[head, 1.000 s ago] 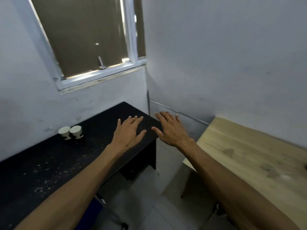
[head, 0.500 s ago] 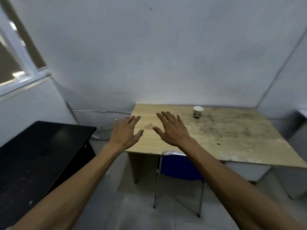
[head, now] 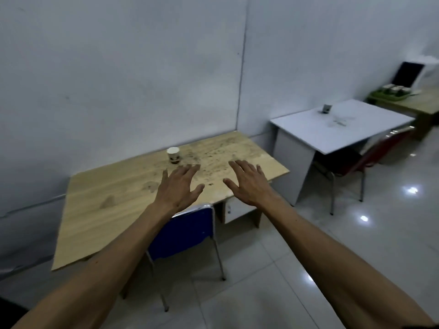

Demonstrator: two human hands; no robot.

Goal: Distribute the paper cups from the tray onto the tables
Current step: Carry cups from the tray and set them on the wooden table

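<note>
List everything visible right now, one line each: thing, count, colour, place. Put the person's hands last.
wooden table: 1, light wood, against the wall at left
paper cup: 1, white with a dark print, upright at the wall side of the wooden table
blue chair: 1, blue with metal legs, pushed up to the wooden table
white table: 1, white, to the right of the wooden table
second cup: 1, blurred, on the white table near the wall
red chair: 1, dark red, at the white table
tray: 1, green, holding several cups, on a far table at right
hands: left hand and right hand, both open, empty, held out in front
</note>
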